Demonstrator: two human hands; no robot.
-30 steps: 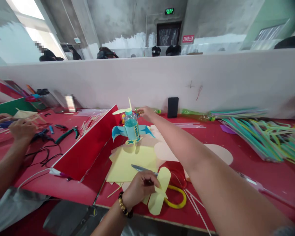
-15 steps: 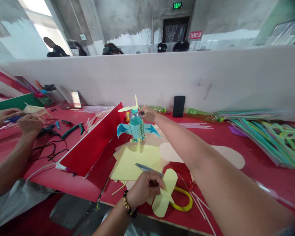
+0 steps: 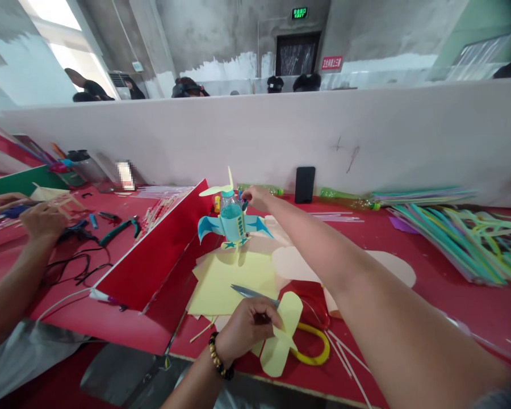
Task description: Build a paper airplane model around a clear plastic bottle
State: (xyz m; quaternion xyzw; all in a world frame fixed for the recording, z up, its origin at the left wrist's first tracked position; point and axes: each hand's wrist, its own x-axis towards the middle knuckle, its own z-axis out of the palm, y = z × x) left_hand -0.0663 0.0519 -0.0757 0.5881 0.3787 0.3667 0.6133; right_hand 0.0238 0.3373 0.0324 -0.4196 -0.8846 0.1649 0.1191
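Observation:
My left hand [image 3: 249, 324], a beaded bracelet at its wrist, pinches a pale yellow paper cutout [image 3: 290, 312] with rounded lobes near the table's front edge. Under it lie scissors [image 3: 313, 355] with a yellow handle loop and grey blades. My right hand [image 3: 259, 199] is stretched far forward, its fingers closed beside the top of a bottle model [image 3: 233, 221]. At those fingertips is a small dark thing [image 3: 245, 203] that I cannot make out. The model stands upright, with blue wings and a yellow paper propeller. Yellow paper sheets [image 3: 230, 281] lie in front of it.
A red divider board [image 3: 153, 255] separates a co-worker's hands [image 3: 40, 218] and pliers [image 3: 119, 233] on the left. Green bottles [image 3: 347, 199] and a black phone [image 3: 305, 184] are along the white partition [image 3: 255, 130]. Coloured straws [image 3: 455, 244] are heaped at right.
The view has shifted slightly. My right hand stays behind the bottle model, with the small dark thing now showing more at its fingertips. My left hand still pinches the paper cutout.

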